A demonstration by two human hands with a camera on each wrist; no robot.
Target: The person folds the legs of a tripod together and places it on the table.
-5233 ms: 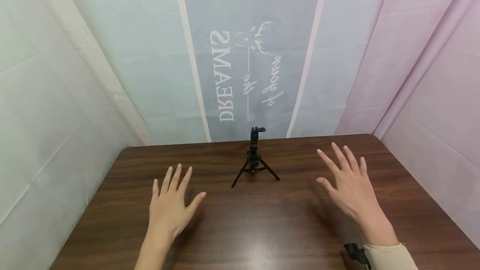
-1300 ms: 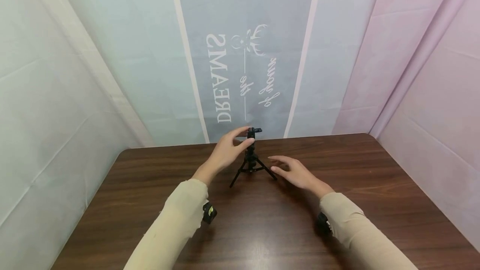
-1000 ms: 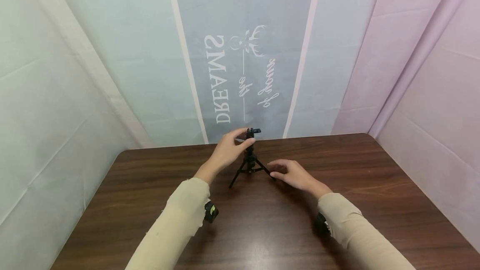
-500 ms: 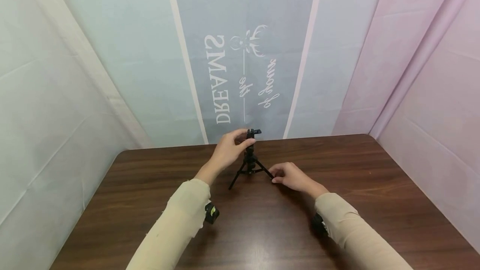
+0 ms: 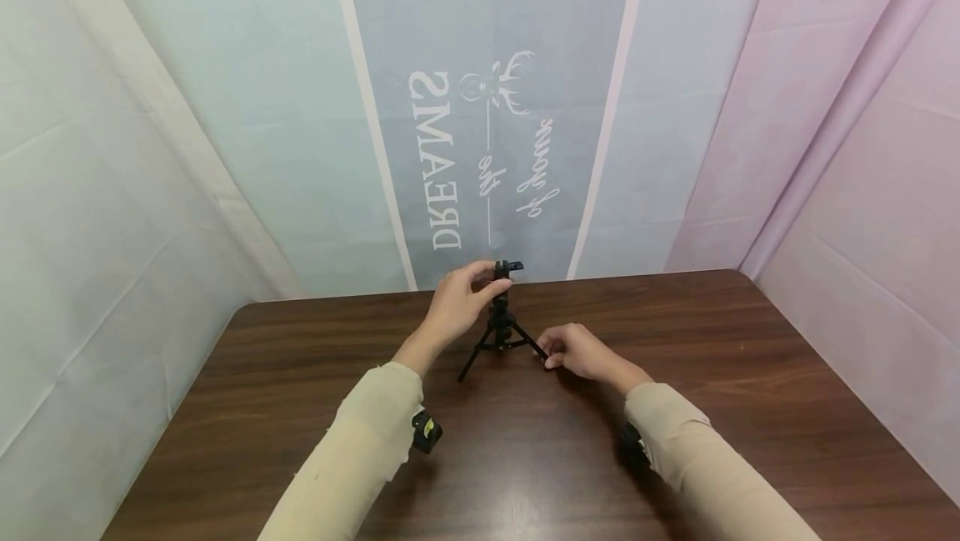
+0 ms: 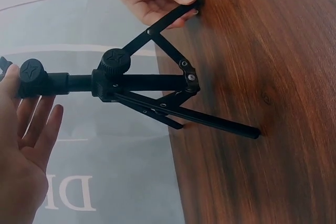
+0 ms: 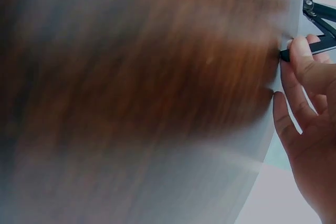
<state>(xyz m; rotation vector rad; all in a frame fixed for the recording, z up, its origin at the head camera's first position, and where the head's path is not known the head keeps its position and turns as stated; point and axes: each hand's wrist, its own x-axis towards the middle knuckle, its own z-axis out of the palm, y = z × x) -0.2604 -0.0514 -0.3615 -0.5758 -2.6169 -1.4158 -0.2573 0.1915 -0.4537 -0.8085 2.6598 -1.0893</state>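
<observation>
A small black tripod [image 5: 501, 320] stands upright on the table with its legs spread. My left hand [image 5: 455, 303] holds its top section between thumb and fingers, just under the tilted head piece. In the left wrist view a round knob [image 6: 116, 61] sticks out from the tripod's collar, and metal braces join the legs to the centre column. With thumb and fingertips, my right hand [image 5: 581, 353] pinches the lower end of the right leg. The right wrist view has that leg's tip [image 7: 286, 55] poking out past the thumb, close to the wood.
The brown wood-grain table [image 5: 510, 449] has rounded far corners. Behind it hangs a pale blue fabric backdrop [image 5: 480, 7] with mirrored lettering, and light cloth walls [image 5: 97, 191] rise at both sides. A small black device [image 5: 426, 433] sits at my left wrist.
Both hands were spread apart over the table at first; they have come in to the tripod. Lately the right hand has moved down onto the right leg and pinched it, while the left stayed.
</observation>
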